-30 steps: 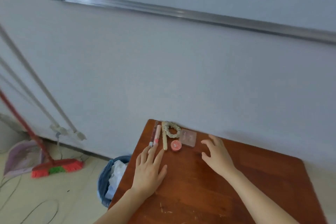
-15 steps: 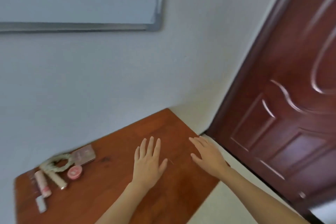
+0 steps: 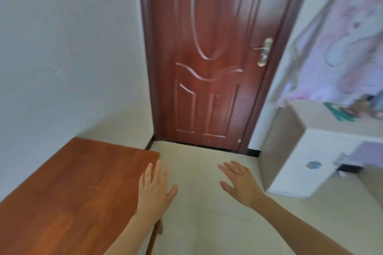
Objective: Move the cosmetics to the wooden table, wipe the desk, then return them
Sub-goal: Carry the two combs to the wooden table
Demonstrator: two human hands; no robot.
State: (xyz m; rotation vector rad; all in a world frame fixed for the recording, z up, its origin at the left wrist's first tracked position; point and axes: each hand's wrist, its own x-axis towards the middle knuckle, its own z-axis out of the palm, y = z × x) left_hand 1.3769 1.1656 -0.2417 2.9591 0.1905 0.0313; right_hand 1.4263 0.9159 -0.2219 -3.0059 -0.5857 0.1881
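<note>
Left hand [image 3: 154, 190] hovered over wooden table [image 3: 72, 192] edge, right hand [image 3: 240, 182] beyond it, 2 hands spread, empty; cosmetics unseen, wiping probably left.

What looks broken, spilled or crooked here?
Nothing stands out. The wooden table shows no spill, the door is shut, and the left hand and right hand are open, holding nothing. The picture is blurry, so tiny flaws could hide.

Both bare forearms reach forward, the left hand [image 3: 154, 191] and the right hand [image 3: 241, 183] flat, palms down, fingers straight and spread, well apart, holding nothing.
</note>
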